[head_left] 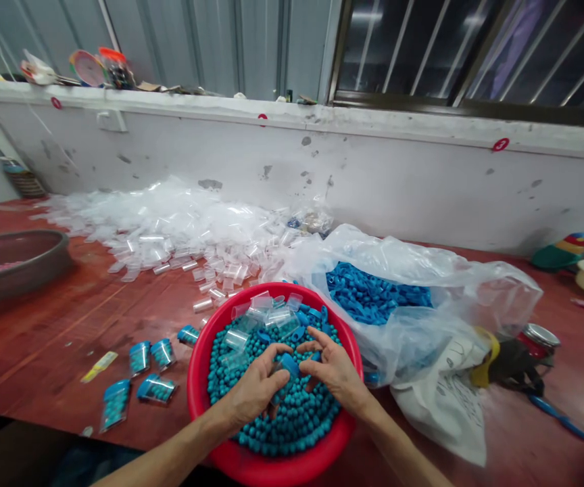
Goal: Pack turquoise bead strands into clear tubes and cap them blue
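Over the red basin (198, 379), my left hand (256, 387) is closed around a small clear container with a blue cap (288, 366). My right hand (333, 370) is beside it, its thumb and fingers pinching a small blue piece that looks like a cap (315, 356); the fingers partly hide it. Turquoise beads (292, 426) fill the basin. Several clear empty tubes (237, 338) and loose blue caps (297, 333) lie on the beads towards the far rim. Left of the basin, several capped containers of beads (116, 404) lie on the red table (33, 358).
A large heap of clear tubes (180, 223) spreads along the wall. Behind the basin at right, a plastic bag (484, 291) holds blue caps (373, 294). A grey basin (13, 267) stands far left. A white cloth bag (444, 406), a jar (540, 338) and a blue pen-like object (560, 418) lie right.
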`<action>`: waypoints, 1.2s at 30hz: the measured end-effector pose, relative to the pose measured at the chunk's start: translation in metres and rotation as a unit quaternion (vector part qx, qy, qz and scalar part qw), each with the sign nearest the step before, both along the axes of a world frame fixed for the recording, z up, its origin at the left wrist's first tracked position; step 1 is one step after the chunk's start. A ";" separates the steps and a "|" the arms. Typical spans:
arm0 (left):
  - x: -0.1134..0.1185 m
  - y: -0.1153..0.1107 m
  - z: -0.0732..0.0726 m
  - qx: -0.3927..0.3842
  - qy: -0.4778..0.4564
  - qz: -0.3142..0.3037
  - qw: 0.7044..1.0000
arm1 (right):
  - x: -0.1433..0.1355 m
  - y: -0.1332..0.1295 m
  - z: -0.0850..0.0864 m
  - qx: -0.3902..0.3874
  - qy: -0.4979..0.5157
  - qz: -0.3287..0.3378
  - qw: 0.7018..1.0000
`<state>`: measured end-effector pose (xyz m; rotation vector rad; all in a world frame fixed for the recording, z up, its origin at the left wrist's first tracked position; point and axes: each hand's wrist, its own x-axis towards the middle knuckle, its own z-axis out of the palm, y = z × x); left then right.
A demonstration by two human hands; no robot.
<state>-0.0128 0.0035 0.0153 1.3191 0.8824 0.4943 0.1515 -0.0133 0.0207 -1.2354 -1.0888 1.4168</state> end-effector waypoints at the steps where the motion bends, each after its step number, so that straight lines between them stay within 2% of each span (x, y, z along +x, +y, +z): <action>1: 0.000 -0.001 0.001 0.007 0.007 -0.001 1.000 | -0.002 0.000 -0.001 0.000 0.000 -0.007 1.000; 6: -0.002 -0.003 0.004 0.015 0.014 -0.010 1.000 | -0.008 -0.004 -0.005 -0.001 -0.049 -0.025 0.998; 8: 0.000 -0.006 0.002 0.027 0.009 0.000 1.000 | -0.011 -0.008 -0.006 0.031 -0.114 0.008 0.993; 11: 0.006 -0.012 -0.004 0.039 -0.001 0.037 0.999 | -0.016 -0.016 -0.005 0.083 -0.191 0.101 0.973; 15: 0.011 -0.015 -0.009 0.057 -0.018 0.062 0.996 | -0.019 -0.021 0.001 0.078 -0.228 0.158 0.957; 22: 0.009 -0.015 -0.002 0.038 -0.061 0.111 0.991 | -0.024 -0.026 -0.001 0.143 -0.317 0.128 0.929; 26: 0.007 -0.018 -0.005 -0.004 -0.050 0.140 0.989 | -0.025 -0.031 -0.008 0.129 -0.349 0.158 0.915; 28: 0.006 -0.018 -0.007 0.000 -0.046 0.151 0.987 | -0.028 -0.032 -0.011 0.142 -0.356 0.157 0.910; 31: 0.005 -0.016 -0.010 0.035 -0.054 0.160 0.985 | -0.035 -0.032 -0.014 0.179 -0.383 0.102 0.901; 36: 0.009 -0.015 -0.010 0.037 -0.068 0.172 0.982 | -0.044 -0.029 -0.013 0.247 -0.422 0.034 0.871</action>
